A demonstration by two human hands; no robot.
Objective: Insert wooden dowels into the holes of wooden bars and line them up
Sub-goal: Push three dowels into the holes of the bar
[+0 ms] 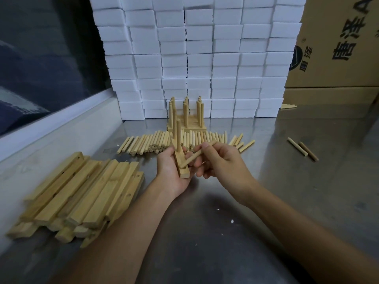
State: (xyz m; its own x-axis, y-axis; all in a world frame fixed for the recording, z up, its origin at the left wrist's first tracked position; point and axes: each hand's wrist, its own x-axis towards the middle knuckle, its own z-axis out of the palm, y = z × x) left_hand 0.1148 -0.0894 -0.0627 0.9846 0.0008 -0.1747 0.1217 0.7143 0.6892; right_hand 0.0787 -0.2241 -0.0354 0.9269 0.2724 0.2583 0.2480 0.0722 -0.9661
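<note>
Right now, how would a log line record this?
left hand: holds bar | right hand: angling dowel into hole | two dowels upright

A pale wooden bar (181, 162) bearing two upright dowels (178, 136) meets a slanted third dowel (198, 154) at its near hole.

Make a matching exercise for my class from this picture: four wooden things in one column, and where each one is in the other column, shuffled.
Things
1. bar with two upright dowels
2. slanted dowel
3. stack of bare bars
4. two stray dowels

Places
A. lying apart at the far right of the table
B. piled at the near left of the table
C. held in the left hand
D. pinched in the right hand, its tip at the bar

Pairs: 1-C, 2-D, 3-B, 4-A
</note>
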